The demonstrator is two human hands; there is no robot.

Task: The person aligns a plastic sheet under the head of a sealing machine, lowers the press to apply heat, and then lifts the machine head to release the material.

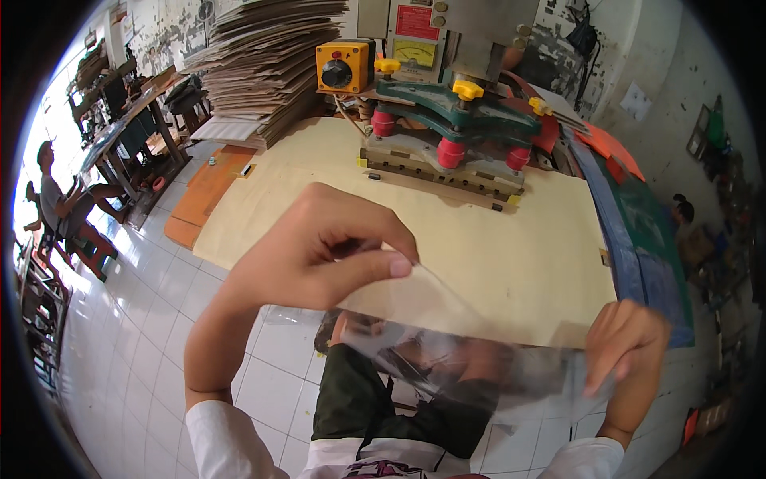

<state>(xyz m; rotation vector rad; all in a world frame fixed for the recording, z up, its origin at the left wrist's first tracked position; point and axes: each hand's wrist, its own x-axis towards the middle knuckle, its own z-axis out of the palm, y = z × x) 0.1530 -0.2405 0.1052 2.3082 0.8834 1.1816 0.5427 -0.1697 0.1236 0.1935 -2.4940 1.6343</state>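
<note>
Item: worktable, pale yellow top (495, 255), centre of frame. On its edges: small dark piece (245, 170) at left, another (604, 257) at right. Press's slotted metal bar (439, 177), upper centre, over the top; contact, from where I stand, unclear.
Item: floor, white tile (148, 351), lower left. On it: red stool (97, 247), far left.

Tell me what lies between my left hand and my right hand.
In the head view, a clear plastic sheet spans the gap, pinched by the left hand and held by the right hand; its lower part is blurred.
</note>
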